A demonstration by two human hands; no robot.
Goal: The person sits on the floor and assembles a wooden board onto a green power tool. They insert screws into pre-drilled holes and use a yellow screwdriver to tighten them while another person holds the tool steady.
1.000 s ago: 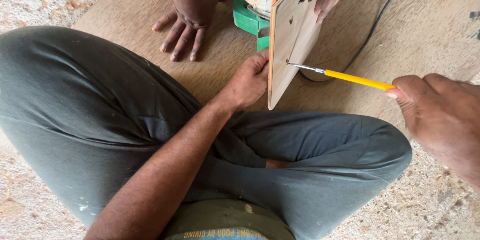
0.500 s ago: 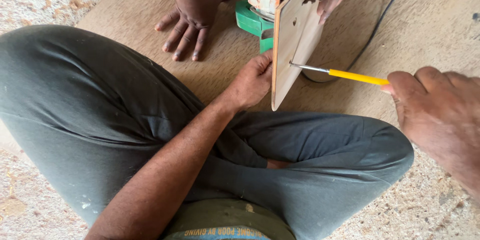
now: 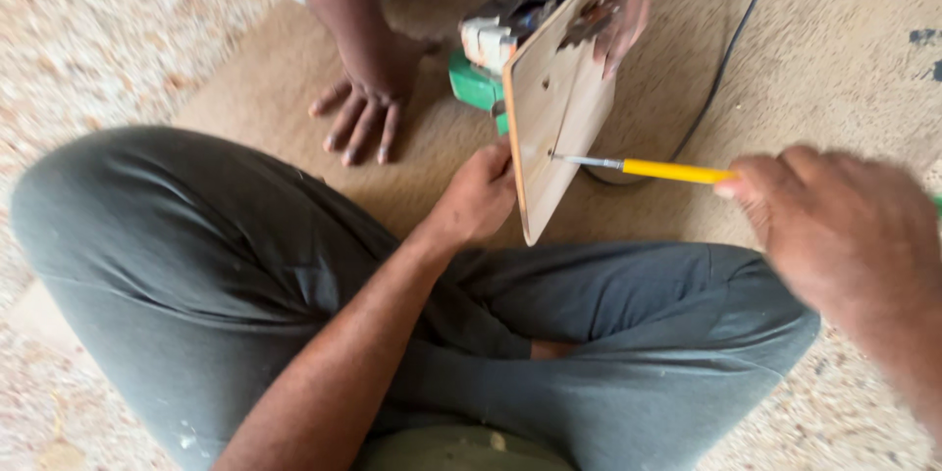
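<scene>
Your right hand point(image 3: 834, 235) is motion-blurred and hides the screwdriver point(image 3: 648, 170) handle's end, so your grip can't be read. The wooden board point(image 3: 551, 108) covers most of the green power tool point(image 3: 481, 78) and your left hand point(image 3: 478, 198) fingertips. The other person's arms and the cable point(image 3: 731, 49) are cut off at the top edge.

A black cable point(image 3: 721, 59) across tan matting point(image 3: 245, 78), a co-worker's hand point(image 3: 365, 103) flat on it.

Single head view, steeply downward, close over crossed legs point(image 3: 294, 285)
</scene>
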